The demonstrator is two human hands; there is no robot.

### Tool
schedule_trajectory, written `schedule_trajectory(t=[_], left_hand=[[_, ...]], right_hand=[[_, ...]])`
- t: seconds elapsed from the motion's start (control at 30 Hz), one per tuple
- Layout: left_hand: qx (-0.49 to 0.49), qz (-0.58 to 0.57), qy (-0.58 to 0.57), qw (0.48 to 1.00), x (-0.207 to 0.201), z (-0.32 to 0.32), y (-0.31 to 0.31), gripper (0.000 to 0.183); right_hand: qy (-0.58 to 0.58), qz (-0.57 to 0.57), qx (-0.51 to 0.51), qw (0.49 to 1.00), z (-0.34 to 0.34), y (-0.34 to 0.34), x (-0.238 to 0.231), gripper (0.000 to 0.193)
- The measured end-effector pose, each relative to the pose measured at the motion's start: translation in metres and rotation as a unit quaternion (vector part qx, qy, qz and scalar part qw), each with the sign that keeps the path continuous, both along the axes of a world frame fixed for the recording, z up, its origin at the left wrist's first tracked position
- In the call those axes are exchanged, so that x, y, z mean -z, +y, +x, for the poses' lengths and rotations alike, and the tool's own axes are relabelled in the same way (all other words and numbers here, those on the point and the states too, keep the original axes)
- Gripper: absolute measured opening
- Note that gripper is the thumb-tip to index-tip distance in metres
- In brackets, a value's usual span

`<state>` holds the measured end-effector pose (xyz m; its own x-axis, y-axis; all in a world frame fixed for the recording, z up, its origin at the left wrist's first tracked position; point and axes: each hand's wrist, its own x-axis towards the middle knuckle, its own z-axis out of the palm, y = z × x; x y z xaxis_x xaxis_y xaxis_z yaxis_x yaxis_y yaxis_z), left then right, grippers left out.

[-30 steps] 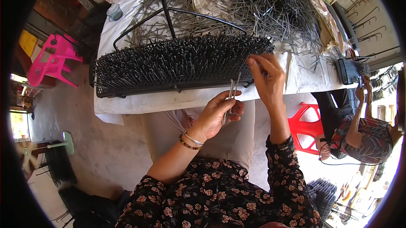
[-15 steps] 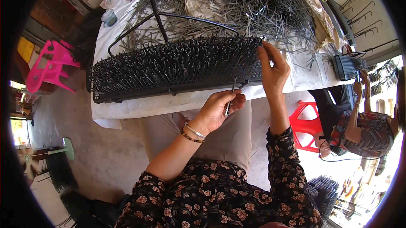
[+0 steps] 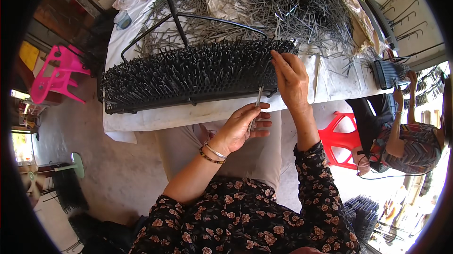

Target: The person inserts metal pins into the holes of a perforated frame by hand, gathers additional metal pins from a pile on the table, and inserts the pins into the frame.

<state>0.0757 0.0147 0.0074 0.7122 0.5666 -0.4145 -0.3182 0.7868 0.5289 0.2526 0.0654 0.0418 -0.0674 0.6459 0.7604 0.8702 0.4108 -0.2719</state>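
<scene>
My left hand (image 3: 243,126) is just in front of the rack's near edge, with a slim grey strip or small bundle of strips (image 3: 258,98) held upright under the thumb. Its other fingers stick out to the right. At the right end of a long black perforated rack (image 3: 155,105), my right hand (image 3: 292,82) has its thumb and fingertips brought together among the upright pieces. Whatever is between those fingertips is too small to make out. Dense rows of thin black upright pieces (image 3: 188,67) fill most of the rack; bare holes show along its near right side.
Behind the rack lies a heap of loose dark strips (image 3: 302,8) on a white-covered table (image 3: 151,124). A black metal frame (image 3: 177,25) rises from the rack. A small cup (image 3: 122,19) stands at left. Another person (image 3: 410,145) works at right beside a red stool (image 3: 337,136).
My right hand has moved left and slightly nearer along the rack. My left hand's fingers have spread, and the strip in it stands more upright, a little lower.
</scene>
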Motion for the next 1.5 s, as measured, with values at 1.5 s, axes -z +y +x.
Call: schedule_trajectory(t=[1.5], left_hand=[[-0.013, 0.018, -0.022, 1.000, 0.000, 0.000, -0.001, 0.028]], right_hand=[[0.194, -0.160, 0.023, 0.968, -0.005, -0.022, -0.024, 0.019]])
